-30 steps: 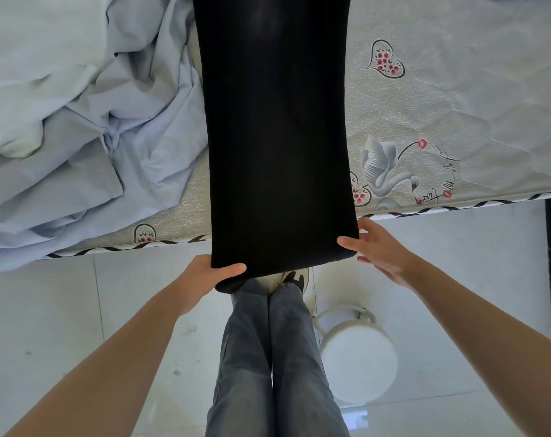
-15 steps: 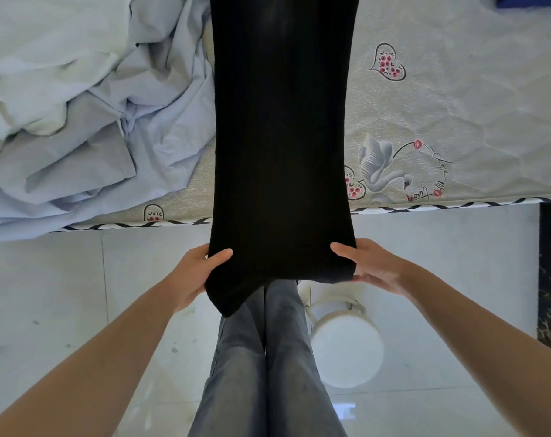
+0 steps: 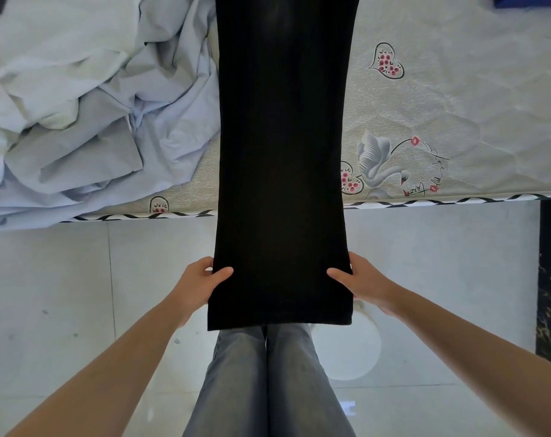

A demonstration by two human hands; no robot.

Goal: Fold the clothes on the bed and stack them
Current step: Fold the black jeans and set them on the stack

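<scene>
Black cloth: I see a long black garment lying flat down the middle. Its far part lies on the bed and its near end hangs out past the bed edge, over the floor.
Left hand: my left hand holds the left side of the near end, thumb on top, fingers tucked under the cloth.
Right hand: my right hand holds the right side the same way, thumb on top.
Blue pile: a crumpled pale blue sheet or clothes pile sits on the bed, just beside the left edge of the black garment.
Bed: the mattress has a swan picture and heart pictures.
Floor: white tiles, with a white round stool by my legs in grey jeans.
</scene>
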